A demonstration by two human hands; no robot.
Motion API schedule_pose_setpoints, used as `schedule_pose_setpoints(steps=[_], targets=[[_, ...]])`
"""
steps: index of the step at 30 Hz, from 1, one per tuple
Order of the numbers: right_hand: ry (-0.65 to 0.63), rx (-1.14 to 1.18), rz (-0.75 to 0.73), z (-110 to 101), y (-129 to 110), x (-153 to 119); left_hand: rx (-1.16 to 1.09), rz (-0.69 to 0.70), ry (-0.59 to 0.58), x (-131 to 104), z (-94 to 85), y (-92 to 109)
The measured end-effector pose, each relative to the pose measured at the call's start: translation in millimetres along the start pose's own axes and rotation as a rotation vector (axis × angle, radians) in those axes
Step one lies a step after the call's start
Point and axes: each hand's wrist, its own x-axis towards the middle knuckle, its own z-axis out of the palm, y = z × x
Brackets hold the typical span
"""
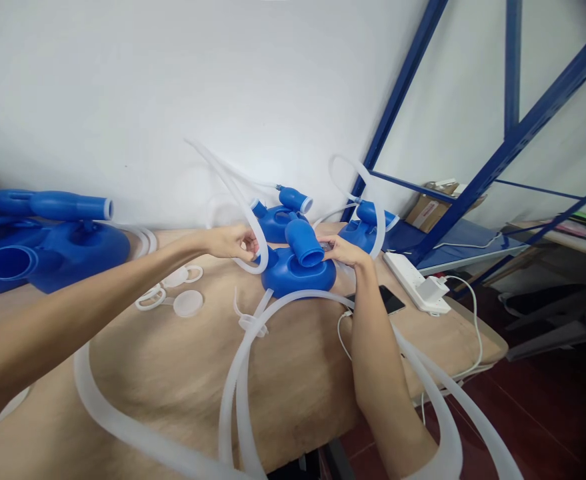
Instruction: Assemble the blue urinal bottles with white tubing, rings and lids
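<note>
Two bare hands flank a blue plastic handled bottle (297, 283) near the back of a tan wooden table (173, 373).
The table's rounded right end and near edge drop to a red floor (513, 407); bare wood toward the viewer is crossed by translucent white plastic tubes (145, 430). The bottle's neck faces forward, contents hidden. The left hand (235, 241), fingers bent nearly together, is at its left end beside a tube bend; the right hand (343, 251), partly open, is against the neck's right side; what either grips, I cannot tell. More blue bottles (87, 250) stand left and behind; white round caps (189, 304), a black phone (391, 300) and a white power strip (410, 280) lie around.
</note>
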Motion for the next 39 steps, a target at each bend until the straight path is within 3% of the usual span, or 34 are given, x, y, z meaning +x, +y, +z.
schedule_pose_setpoints(steps=[15,23,28,39], targets=[[0.019,-0.033,-0.014,0,-3,-2,0.435,-0.005,0.234,-12,27.1,7],[0.016,-0.039,-0.01,1,-4,-3,0.587,0.246,0.328,-21,38.6,-11],[0.028,-0.039,-0.019,0,-2,-1,0.598,0.323,0.329,-25,36.8,-15],[0.038,0.0,-0.009,3,-1,-3,0.511,0.042,0.379,-20,35.0,17]])
